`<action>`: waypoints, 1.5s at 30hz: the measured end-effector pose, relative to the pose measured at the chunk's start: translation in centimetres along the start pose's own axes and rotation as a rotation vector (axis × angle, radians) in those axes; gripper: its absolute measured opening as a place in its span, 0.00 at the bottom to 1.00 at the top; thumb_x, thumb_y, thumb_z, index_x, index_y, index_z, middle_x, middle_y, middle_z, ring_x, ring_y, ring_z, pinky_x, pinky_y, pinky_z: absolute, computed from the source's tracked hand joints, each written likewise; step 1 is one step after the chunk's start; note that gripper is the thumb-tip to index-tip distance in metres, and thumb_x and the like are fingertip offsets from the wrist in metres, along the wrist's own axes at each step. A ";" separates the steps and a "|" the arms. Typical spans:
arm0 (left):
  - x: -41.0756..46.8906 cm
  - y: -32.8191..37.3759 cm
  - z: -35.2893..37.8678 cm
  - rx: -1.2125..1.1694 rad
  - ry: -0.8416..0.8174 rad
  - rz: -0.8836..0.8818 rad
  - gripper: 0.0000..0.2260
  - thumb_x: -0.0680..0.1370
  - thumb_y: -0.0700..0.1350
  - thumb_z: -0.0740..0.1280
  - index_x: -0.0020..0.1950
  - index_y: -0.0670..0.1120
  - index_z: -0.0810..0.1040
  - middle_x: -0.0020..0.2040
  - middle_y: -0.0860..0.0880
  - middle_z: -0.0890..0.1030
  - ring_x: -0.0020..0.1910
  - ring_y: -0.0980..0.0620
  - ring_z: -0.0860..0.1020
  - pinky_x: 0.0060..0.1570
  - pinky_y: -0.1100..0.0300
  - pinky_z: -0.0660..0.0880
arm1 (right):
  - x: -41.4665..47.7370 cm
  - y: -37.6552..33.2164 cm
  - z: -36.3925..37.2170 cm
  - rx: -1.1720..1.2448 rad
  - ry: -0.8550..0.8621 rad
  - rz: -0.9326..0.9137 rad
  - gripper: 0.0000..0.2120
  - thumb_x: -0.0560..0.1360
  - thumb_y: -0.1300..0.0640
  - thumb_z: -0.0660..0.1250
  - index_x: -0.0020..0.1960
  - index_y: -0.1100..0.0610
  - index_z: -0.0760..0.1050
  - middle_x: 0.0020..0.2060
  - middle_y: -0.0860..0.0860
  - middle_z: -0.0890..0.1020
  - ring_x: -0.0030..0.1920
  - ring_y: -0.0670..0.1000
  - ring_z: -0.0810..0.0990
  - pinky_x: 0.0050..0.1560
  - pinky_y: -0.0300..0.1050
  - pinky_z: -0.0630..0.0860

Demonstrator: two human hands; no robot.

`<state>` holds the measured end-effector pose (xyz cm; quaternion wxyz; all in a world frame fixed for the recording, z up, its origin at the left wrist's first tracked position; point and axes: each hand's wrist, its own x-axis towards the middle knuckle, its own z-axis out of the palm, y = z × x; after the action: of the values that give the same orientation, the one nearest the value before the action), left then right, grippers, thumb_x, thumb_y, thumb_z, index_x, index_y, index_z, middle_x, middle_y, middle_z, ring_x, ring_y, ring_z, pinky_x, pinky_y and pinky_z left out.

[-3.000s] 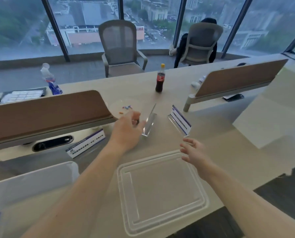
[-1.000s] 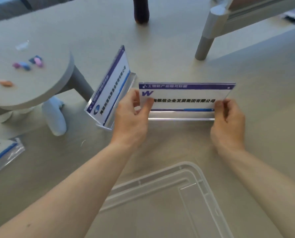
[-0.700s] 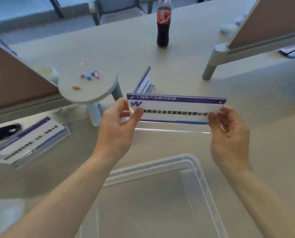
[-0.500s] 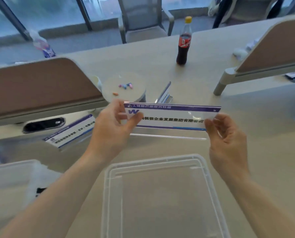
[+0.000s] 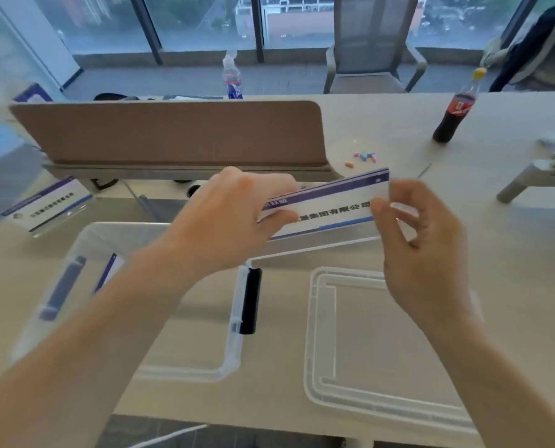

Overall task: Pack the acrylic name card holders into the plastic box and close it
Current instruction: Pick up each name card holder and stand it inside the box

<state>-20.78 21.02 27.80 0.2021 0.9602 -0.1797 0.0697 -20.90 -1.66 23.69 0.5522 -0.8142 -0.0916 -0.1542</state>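
Head view: both hands, left hand (image 5: 234, 218) and right hand (image 5: 421, 253), clamped on glossy acrylic name card holder (image 5: 331, 208) above clear plastic box (image 5: 159, 367).

I'm in a high-rise office: brown felt desk divider (image 5: 172, 130), grey mesh office chair (image 5: 374, 43), floor-to-ceiling windows (image 5: 198, 21).

one clear acrylic name card holder (image 5: 327, 208), white card with purple band, is hanging tilted in the air above the open plastic box (image 5: 230, 357). another holder (image 5: 48, 205) is standing left of the box. the clear lid (image 5: 321, 334) is lying flat right of it.
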 end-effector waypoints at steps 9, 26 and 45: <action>-14.9 -12.4 -7.5 -0.204 0.078 -0.446 0.11 0.79 0.50 0.72 0.61 0.52 0.84 0.50 0.55 0.88 0.46 0.57 0.86 0.49 0.49 0.83 | -7.7 -7.4 20.7 0.590 -0.441 0.668 0.25 0.78 0.49 0.68 0.73 0.48 0.65 0.61 0.48 0.81 0.61 0.47 0.81 0.66 0.53 0.76; -22.7 -24.7 1.3 -0.372 -0.217 -0.979 0.18 0.85 0.49 0.59 0.49 0.34 0.74 0.39 0.37 0.77 0.33 0.43 0.74 0.39 0.52 0.73 | -10.5 0.0 37.4 0.478 -0.763 1.134 0.17 0.79 0.64 0.59 0.66 0.51 0.70 0.48 0.50 0.84 0.46 0.53 0.84 0.52 0.51 0.81; -22.6 -30.5 8.5 -0.342 -0.197 -1.066 0.16 0.85 0.44 0.60 0.40 0.37 0.70 0.35 0.44 0.72 0.34 0.48 0.68 0.34 0.55 0.64 | -10.6 5.0 45.4 0.189 -0.860 1.120 0.15 0.77 0.61 0.58 0.64 0.57 0.72 0.43 0.49 0.77 0.41 0.51 0.72 0.45 0.47 0.70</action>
<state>-29.78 50.73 4.32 0.3441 0.8737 0.3033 -0.1620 -22.41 38.81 0.09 0.5316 -0.6762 0.1177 0.4963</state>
